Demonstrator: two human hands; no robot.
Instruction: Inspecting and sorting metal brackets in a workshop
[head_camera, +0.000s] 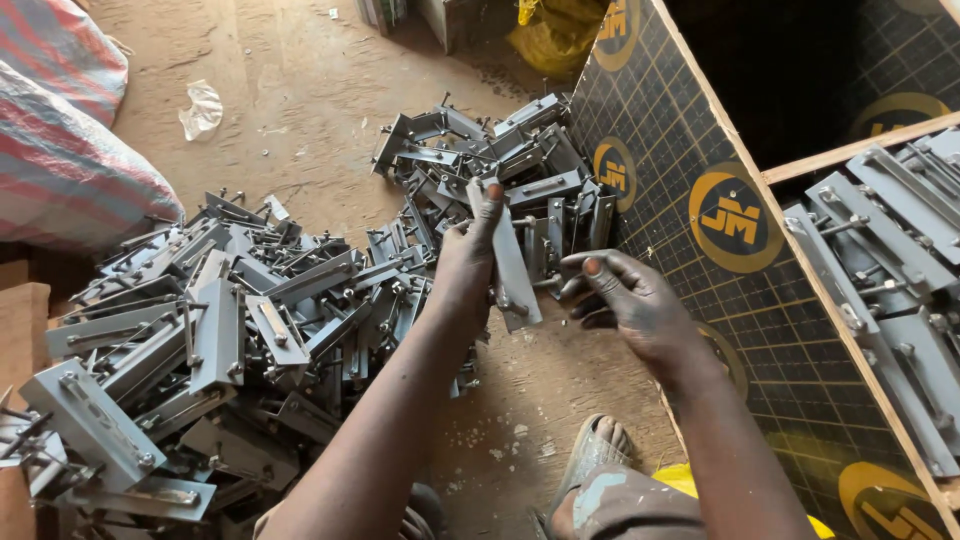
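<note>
My left hand (462, 270) grips a flat grey metal bracket (514, 268) with bolts, holding it upright over the dirt floor. My right hand (628, 300) is just right of it, fingers curled at the bracket's lower edge near a bolt; whether it pinches the bolt I cannot tell. A big heap of similar grey metal brackets (230, 340) lies to the left, and a second heap (500, 160) lies beyond my hands.
A dark gridded panel box (690, 150) with yellow round marks stands at right, with more brackets (890, 250) stacked inside it. Striped woven sacks (60, 130) lie at the far left. My sandalled foot (592, 455) rests on the dirt floor (300, 80).
</note>
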